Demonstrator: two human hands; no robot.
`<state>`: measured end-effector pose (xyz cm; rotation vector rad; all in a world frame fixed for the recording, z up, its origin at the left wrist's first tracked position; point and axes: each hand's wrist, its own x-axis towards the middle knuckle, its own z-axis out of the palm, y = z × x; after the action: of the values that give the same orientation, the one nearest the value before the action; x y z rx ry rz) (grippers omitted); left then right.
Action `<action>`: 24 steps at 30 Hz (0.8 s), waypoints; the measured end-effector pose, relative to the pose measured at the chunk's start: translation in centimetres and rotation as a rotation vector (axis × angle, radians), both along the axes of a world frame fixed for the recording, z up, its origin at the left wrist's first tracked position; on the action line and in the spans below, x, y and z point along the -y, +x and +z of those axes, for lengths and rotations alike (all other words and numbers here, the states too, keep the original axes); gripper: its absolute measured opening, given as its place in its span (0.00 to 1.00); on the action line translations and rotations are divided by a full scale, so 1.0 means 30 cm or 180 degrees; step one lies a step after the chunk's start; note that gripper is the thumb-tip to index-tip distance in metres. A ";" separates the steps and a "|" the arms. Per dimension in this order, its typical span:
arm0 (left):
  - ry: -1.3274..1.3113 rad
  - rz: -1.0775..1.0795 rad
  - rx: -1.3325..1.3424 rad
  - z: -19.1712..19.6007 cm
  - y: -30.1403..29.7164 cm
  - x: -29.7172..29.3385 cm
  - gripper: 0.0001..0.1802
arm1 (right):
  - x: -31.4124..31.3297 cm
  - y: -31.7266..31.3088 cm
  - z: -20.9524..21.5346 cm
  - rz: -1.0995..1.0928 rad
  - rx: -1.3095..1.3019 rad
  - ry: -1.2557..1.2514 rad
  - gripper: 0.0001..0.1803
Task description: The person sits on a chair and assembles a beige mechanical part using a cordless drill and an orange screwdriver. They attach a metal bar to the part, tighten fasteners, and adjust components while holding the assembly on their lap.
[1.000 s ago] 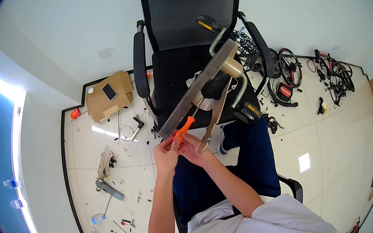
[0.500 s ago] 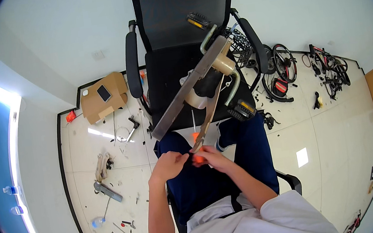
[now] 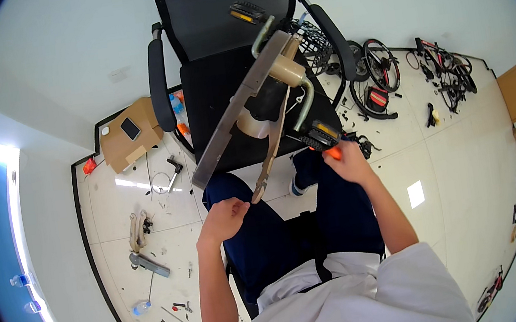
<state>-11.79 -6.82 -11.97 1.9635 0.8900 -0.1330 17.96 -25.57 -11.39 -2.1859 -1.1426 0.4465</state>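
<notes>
A bicycle frame section lies across the black chair (image 3: 200,93) before me, with a long grey chain guard (image 3: 236,118), a beige crank housing (image 3: 288,71) and two black pedals, the upper pedal (image 3: 247,12) and the lower pedal (image 3: 321,134). My right hand (image 3: 351,163) is closed round the orange handle of a screwdriver (image 3: 334,153), beside the lower pedal; its shaft is largely hidden. My left hand (image 3: 225,219) is closed with fingers curled, close to the tip of the beige frame arm (image 3: 263,183). Whatever it may pinch is too small to make out.
Left on the floor are a cardboard piece (image 3: 115,144) with a phone (image 3: 130,129), a grey-beige bike part (image 3: 147,261) and plastic bottles (image 3: 140,308). To the right lie wheels (image 3: 382,65), a dark bike frame (image 3: 453,80) and scattered small parts. Chair armrests (image 3: 160,86) flank the frame section.
My right hand has moved right and away from me, carrying the screwdriver from the frame arm's tip to the lower pedal. My left hand stays near the tip. The view has shifted slightly.
</notes>
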 end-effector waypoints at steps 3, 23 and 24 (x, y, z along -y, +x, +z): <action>-0.0038 -0.0040 0.0020 -0.015 0.016 -0.005 0.18 | -0.047 0.062 0.006 0.0378 -0.0300 0.0257 0.14; -0.0031 -0.0055 0.0156 -0.025 0.013 -0.008 0.17 | -0.128 0.188 0.048 0.1163 0.0096 -0.0377 0.16; -0.0033 -0.0065 0.0164 -0.026 0.013 -0.009 0.17 | -0.138 0.195 0.067 0.1219 0.0122 -0.0465 0.17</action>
<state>-11.41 -6.56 -12.73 1.9580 0.8345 -0.0982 23.80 -21.42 -9.39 -2.1035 -1.6031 0.6707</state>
